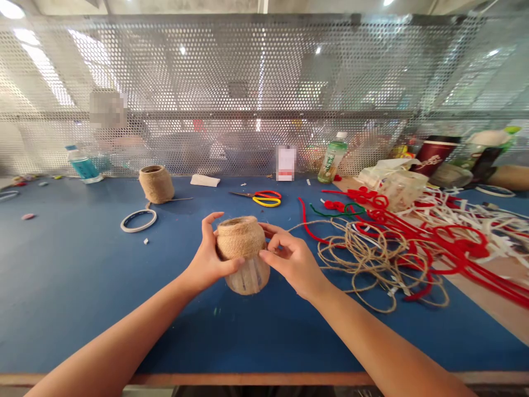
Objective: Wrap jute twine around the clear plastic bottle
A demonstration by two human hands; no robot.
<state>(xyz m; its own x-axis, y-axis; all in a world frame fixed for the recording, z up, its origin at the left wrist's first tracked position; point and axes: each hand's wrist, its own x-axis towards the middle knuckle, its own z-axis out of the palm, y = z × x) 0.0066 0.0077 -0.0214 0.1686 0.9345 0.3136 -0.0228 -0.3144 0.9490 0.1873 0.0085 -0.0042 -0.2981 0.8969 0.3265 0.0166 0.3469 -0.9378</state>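
Observation:
I hold a small glass jar (243,255) above the blue table (74,286); its upper half is wrapped in jute twine and its lower half is bare glass. My left hand (209,259) wraps around the jar's left side, thumb across the front. My right hand (291,259) presses its fingers against the jar's right side, where the twine wrap ends. A strand of twine runs from the jar to a loose tangle of jute twine (372,259) on the table to the right.
A second twine-wrapped jar (156,183) and a tape ring (138,220) lie at the back left. Scissors (262,197) lie behind the jar. Red cords (433,237), white strips and cups crowd the right. Bottles (332,160) stand by a perforated screen; a person sits behind it.

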